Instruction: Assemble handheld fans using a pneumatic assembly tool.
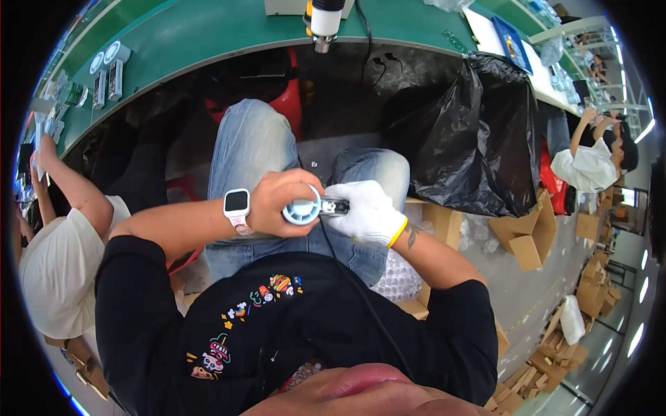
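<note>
Above my lap, my bare left hand (277, 202) is closed around a light blue round piece (302, 211) with a ring-shaped rim and spokes. Against it, to the right, sits a small silver-and-black part (335, 206). My right hand (369, 212), in a white glove with a yellow cuff, pinches that part's right end. The two pieces meet or nearly meet between my hands; I cannot tell whether they are joined. A thin black cable (338, 262) runs from below my hands down across my shirt. The right fingertips are partly hidden.
A green workbench (187, 47) curves across the front, with a white-and-black tool (325, 24) at its edge. A black plastic bag (479, 139) hangs at the right, above an open cardboard box (527, 232). People work at the left and far right. A red chair (284, 104) stands under the bench.
</note>
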`<action>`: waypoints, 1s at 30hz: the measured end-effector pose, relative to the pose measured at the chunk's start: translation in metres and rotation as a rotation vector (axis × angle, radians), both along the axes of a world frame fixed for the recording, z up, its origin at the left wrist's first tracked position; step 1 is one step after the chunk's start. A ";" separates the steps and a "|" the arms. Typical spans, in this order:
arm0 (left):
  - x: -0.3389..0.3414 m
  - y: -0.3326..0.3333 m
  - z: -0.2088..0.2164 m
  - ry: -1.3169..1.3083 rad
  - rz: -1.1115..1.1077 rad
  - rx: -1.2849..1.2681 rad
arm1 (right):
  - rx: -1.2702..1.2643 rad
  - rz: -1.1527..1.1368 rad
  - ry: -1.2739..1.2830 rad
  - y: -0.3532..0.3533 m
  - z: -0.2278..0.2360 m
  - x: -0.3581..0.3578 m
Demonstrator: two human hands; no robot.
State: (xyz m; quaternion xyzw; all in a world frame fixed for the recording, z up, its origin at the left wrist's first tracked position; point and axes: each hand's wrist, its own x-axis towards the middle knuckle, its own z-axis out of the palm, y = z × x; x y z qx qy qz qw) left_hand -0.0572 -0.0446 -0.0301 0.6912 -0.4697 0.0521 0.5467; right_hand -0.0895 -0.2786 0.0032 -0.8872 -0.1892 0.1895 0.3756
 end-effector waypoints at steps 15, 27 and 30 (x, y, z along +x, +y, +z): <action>0.022 0.008 0.044 -0.163 -0.115 0.343 | -0.068 0.275 -0.007 0.007 -0.001 0.051; 0.094 0.104 0.013 0.540 0.597 -0.366 | 0.666 -0.198 0.142 -0.030 0.018 0.159; 0.211 0.156 0.029 0.475 1.026 -0.786 | 0.219 -0.570 -0.592 -0.075 0.022 0.265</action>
